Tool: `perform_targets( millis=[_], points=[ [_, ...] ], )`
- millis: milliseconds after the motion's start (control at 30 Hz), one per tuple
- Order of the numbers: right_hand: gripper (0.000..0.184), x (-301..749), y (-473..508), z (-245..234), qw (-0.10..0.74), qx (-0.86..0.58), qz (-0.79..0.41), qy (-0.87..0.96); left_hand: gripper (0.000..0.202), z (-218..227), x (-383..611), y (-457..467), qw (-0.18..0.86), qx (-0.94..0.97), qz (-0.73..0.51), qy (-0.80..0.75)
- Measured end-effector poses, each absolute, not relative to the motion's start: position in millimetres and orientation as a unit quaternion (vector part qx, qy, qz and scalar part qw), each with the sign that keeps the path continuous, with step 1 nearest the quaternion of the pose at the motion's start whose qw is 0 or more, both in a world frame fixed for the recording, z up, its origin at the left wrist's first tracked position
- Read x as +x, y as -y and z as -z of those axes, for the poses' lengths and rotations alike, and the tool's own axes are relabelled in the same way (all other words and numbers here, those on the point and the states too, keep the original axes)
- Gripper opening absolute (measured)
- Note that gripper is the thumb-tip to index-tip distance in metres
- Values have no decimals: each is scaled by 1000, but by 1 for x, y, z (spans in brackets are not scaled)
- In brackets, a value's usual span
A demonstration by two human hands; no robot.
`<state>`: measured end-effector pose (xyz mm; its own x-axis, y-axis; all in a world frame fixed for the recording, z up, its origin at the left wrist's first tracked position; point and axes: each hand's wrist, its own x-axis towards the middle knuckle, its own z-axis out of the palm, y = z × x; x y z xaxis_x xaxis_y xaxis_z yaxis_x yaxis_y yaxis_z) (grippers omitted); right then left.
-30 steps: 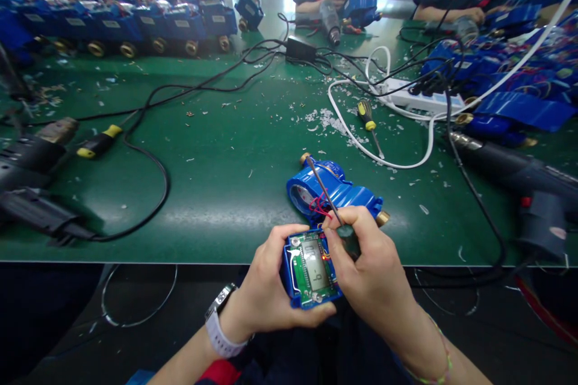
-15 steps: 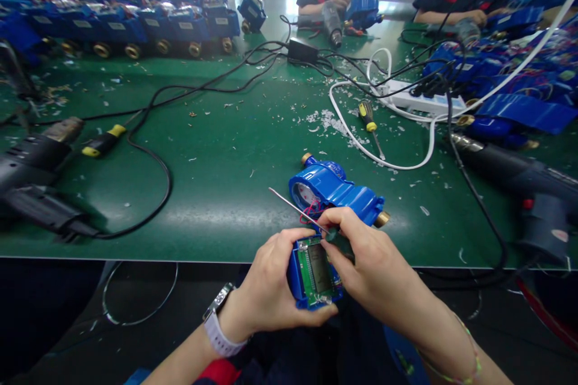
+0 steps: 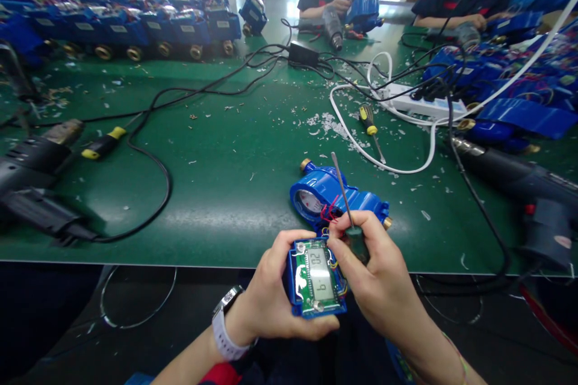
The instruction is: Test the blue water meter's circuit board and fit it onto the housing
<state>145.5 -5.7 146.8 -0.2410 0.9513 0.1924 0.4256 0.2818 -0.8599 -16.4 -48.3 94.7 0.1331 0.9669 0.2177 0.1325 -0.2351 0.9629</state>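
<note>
My left hand (image 3: pixel 275 298) is closed around a small blue module (image 3: pixel 316 280) with a green circuit board and a lit display, held just off the near table edge. My right hand (image 3: pixel 370 277) grips a screwdriver (image 3: pixel 350 216) with a dark green handle, its thin shaft pointing up and away. The thumb and fingers of that hand rest against the module's right side. Red wires run from the module to a blue water meter body (image 3: pixel 332 195) with brass ends, lying on the green table (image 3: pixel 226 174) right beyond my hands.
Heat guns lie at the left (image 3: pixel 31 174) and right (image 3: pixel 519 183). Two yellow-handled screwdrivers (image 3: pixel 368 120), black cables, a white power strip (image 3: pixel 419 105) and white shavings litter the mat. Rows of blue meters (image 3: pixel 135 27) stand far left. Two people work across the table.
The screwdriver shaft swung from leaning left to pointing upright. The module tilted back toward me, and its display shows digits again.
</note>
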Motion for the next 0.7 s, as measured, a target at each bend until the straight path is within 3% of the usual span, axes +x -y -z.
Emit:
perform_targets(
  millis=[200, 433, 700],
  points=[
    [7, 161, 11, -147, 376, -500, -395, 673, 73, -92, -22, 47, 478, 604, -439, -463],
    [32, 204, 45, -154, 288, -523, -308, 741, 77, -85, -32, 44, 328, 698, -362, -523],
    [50, 214, 57, -148, 183, -421, -296, 837, 77, -74, -33, 43, 188, 756, -319, -539]
  ],
)
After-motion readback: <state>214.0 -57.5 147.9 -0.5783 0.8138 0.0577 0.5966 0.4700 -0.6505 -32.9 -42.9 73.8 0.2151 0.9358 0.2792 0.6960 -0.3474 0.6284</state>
